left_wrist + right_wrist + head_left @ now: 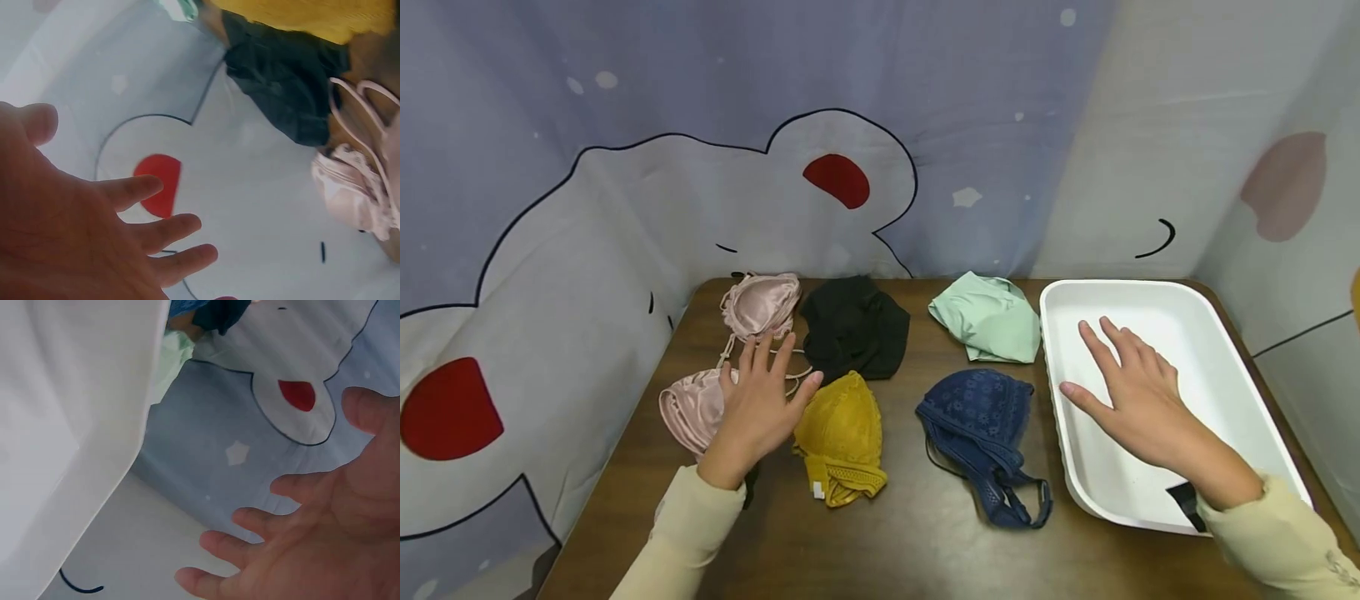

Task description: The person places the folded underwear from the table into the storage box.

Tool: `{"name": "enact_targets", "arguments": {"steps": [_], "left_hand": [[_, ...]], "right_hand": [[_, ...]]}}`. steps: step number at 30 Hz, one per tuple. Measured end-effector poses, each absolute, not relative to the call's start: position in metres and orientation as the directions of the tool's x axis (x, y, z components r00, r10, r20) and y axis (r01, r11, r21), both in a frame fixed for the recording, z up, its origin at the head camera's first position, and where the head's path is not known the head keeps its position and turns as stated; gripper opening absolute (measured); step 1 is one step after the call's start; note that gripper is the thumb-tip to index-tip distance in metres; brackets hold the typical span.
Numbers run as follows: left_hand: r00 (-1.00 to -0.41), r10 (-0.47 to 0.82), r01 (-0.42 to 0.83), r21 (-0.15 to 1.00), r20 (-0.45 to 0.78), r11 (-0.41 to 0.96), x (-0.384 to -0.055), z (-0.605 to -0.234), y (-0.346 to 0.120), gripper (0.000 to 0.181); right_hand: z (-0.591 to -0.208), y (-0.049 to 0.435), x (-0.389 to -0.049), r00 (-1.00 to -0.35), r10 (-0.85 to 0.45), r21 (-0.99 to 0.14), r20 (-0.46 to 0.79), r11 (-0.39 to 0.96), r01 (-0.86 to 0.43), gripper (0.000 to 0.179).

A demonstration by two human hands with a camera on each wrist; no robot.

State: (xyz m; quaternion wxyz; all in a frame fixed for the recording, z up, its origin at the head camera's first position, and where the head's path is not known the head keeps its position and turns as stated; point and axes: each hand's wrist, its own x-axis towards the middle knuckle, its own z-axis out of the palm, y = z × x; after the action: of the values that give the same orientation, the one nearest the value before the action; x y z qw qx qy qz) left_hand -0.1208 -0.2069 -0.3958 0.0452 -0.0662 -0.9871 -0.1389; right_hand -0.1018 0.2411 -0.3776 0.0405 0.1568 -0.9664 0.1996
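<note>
With fingers spread, my left hand [758, 417] hovers over the pink satin bra [692, 407], partly hiding it, and holds nothing. A yellow bra [842, 437] lies just right of that hand. My right hand [1138, 396] hangs above the white plastic basin [1187, 317], its fingers also spread around nothing. Left of the basin are a navy lace bra [977, 408] and a folded mint-green garment [988, 317]. A black garment [856, 327] lies at the back. In the left wrist view the bare palm [75, 231] shows; in the right wrist view, the other palm [331, 531].
All of this stands on a brown wooden table [880, 550]. The basin takes up its right side, with a black patch [1187, 504] at the near end. A patterned curtain [970, 142] hangs close behind the table and along both sides.
</note>
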Motion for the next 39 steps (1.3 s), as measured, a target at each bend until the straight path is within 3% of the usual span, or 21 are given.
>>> {"name": "enact_targets", "arguments": {"steps": [10,18,29,39], "left_hand": [[-0.993,0.072,0.096,0.283,0.095,0.954,-0.132,-0.402,-0.226,0.077],[-0.998,0.062,0.056,0.307,-0.010,0.950,-0.142,-0.401,-0.243,0.078],[-0.995,0.064,0.034,0.357,-0.074,0.934,-0.154,-0.405,-0.269,0.076],[-0.997,0.056,0.033,0.385,-0.047,0.922,-0.168,-0.404,-0.288,0.066]], "right_hand": [[-0.383,0.267,-0.111,-0.960,-0.262,-0.425,0.102,0.861,-0.280,0.076],[-0.383,0.289,-0.113,-0.956,-0.285,-0.493,0.069,0.824,-0.281,0.072],[-0.388,0.315,-0.113,-0.967,-0.254,-0.501,0.018,0.835,-0.229,0.072],[-0.389,0.339,-0.114,-0.976,-0.218,-0.503,-0.003,0.844,-0.187,0.072]]}}
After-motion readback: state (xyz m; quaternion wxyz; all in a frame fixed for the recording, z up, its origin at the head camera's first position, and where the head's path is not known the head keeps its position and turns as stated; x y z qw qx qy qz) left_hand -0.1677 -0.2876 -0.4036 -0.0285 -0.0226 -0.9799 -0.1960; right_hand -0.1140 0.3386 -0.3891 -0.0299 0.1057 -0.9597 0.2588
